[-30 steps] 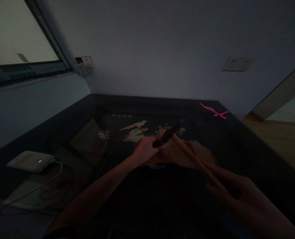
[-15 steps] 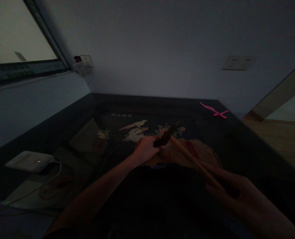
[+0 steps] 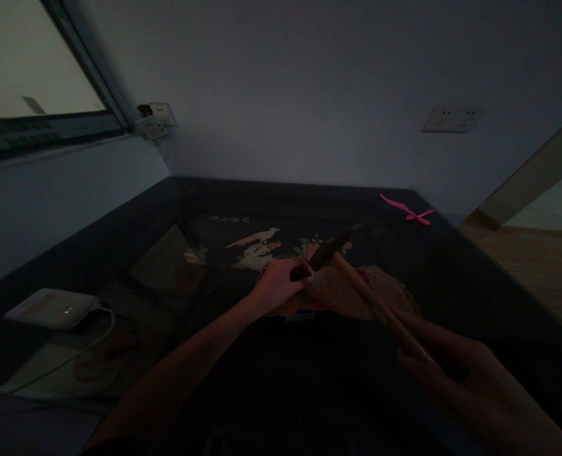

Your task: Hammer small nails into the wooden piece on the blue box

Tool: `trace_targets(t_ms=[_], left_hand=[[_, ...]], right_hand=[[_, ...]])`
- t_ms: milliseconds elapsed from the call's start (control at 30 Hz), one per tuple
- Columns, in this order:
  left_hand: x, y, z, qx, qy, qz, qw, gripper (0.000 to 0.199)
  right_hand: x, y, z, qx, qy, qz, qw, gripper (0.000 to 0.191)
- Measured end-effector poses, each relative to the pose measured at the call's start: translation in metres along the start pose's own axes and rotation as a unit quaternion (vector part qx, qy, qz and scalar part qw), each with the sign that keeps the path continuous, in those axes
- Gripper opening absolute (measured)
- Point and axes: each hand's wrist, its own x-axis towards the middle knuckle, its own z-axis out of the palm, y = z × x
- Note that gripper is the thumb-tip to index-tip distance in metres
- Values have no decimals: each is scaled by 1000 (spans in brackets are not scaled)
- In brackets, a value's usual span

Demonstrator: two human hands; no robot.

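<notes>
My left hand [image 3: 281, 282] is closed in a pinch at the lower end of a dark tapered piece [image 3: 331, 249]. That piece points up and to the right; its exact kind is too dim to make out. My right hand [image 3: 456, 361] is wrapped around a light wooden stick [image 3: 371, 297], which slants up and left. The stick's far end lies at or close to the dark piece; whether they touch I cannot tell. Beneath both hands lies a tan, dotted, crumpled sheet [image 3: 340, 291] with a red patch, partly hidden by the left hand and the stick.
The dark glossy table [image 3: 281, 196] carries a bird-and-flower picture [image 3: 257, 253]. To the left is a white power bank [image 3: 53, 308] with a cable. A pink ribbon [image 3: 416, 217] lies at the far right. A wall with sockets [image 3: 449, 119] rises behind.
The dark piece now reaches farther right and leans lower. The stick and my right hand have shifted slightly right. My left hand stays nearly in place.
</notes>
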Motion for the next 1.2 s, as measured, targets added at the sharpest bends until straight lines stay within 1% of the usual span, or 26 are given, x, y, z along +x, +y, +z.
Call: trace_targets(t_ms=[133,233,367,467,533,600,667,733,800,867,933,1000,1033,1100,1200], left_hand=[[1,-2,1,-2,-3,-2,1000,17],[0,-3,1,6,1,6,1000,20],[0,0,0,1,6,5,1000,15],[0,0,0,-4,1,-5,1000,16],[0,-2,1,1,-3,-12,1000,18],[1,-3,1,8,-3,-12,1000,20],[1,-3,1,9,-1,-10,1000,18],[0,-1,0,4,0,-4,1000,15],[0,-1,0,-4,-1,6,1000,13],[0,-2,1,-4,-1,10,1000,13],[0,-4,2,2,0,7,1000,17],[0,-7,3,8,4,1,1000,20],[0,-7,3,9,5,0,1000,20],[0,-7,3,3,4,5,1000,17],[0,-4,2,-7,-1,20,1000,13]], right_hand=[[1,0,0,-7,-5,-22,1000,48],[2,-5,0,-9,-7,-8,1000,47],[-1,-5,-2,1,0,-12,1000,50],[-2,-2,-3,3,-7,-6,1000,51],[0,-1,-2,-9,-9,-16,1000,50],[2,-1,-1,-15,-19,-24,999,49],[2,-3,-2,-11,-29,-18,999,50],[2,-6,-3,-7,-21,-15,1000,51],[1,-9,-4,-7,8,-32,999,50],[2,-10,-3,-11,18,-43,999,47],[3,-10,-3,-17,-5,-41,999,48],[4,-8,-3,-16,-31,-24,999,49],[3,-7,-3,-15,-34,-17,999,50],[2,-5,-4,-13,-20,-15,1000,50],[1,-4,-4,-8,12,-35,999,48]])
